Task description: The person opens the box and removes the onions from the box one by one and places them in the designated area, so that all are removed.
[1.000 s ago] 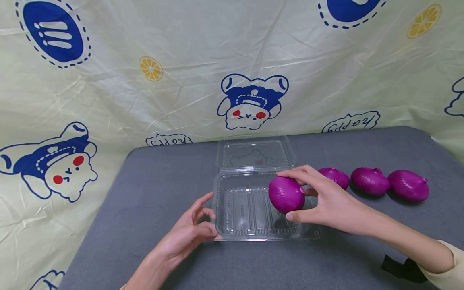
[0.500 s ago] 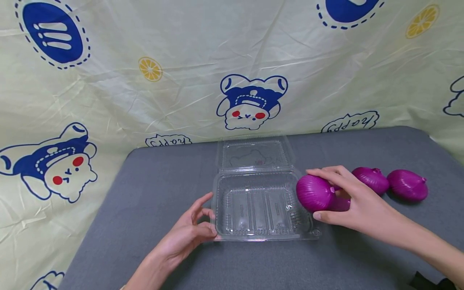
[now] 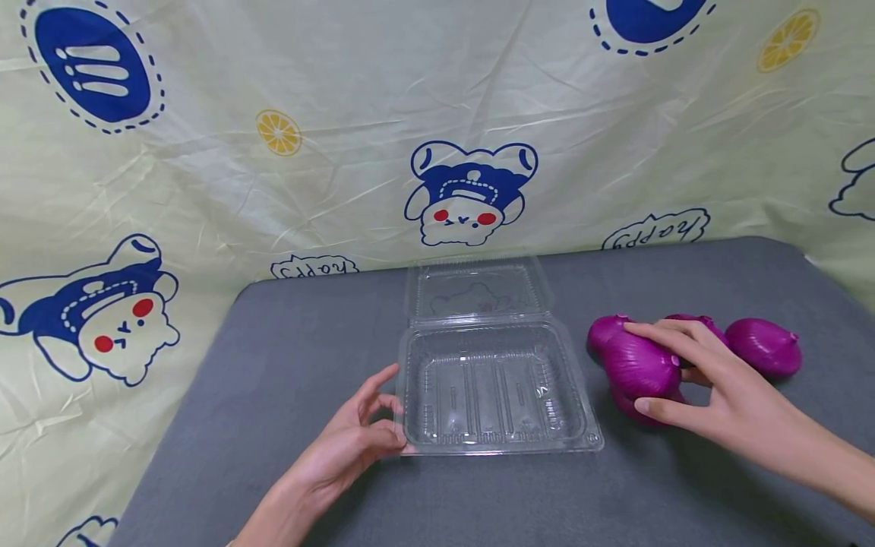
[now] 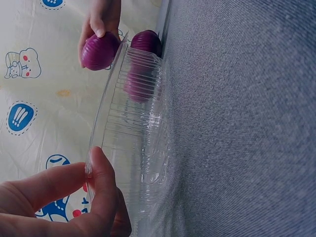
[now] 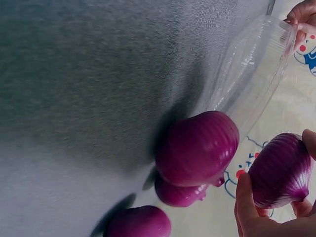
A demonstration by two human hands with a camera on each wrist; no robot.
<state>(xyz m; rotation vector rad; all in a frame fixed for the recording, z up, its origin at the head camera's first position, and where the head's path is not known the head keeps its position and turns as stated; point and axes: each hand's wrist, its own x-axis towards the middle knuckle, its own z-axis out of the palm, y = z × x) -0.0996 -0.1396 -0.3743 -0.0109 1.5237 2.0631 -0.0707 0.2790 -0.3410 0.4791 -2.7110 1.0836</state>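
In the head view my left hand (image 3: 352, 433) pinches the left rim of a clear plastic clamshell container (image 3: 492, 448), whose lid (image 3: 478, 292) lies folded back behind it. Thumb and finger on that rim show up close in the left wrist view. My right hand (image 3: 724, 380) grips a purple onion (image 3: 642, 368) to the right of the container. Below the held onion is another onion (image 3: 632, 410), partly covered by it. The right wrist view shows the held onion (image 5: 281, 170) between thumb and fingers, apart from the onion (image 5: 197, 148) on the table.
Other purple onions rest on the grey cloth-covered table (image 3: 307, 327): one behind the held onion (image 3: 607, 334), one half hidden by my right hand (image 3: 704, 323), one farthest right (image 3: 763, 347). A printed curtain (image 3: 355, 190) hangs along the table's back edge.
My right hand has carried the onion rightward, from over the container to beyond its right side. My left hand stays at the container's left rim.
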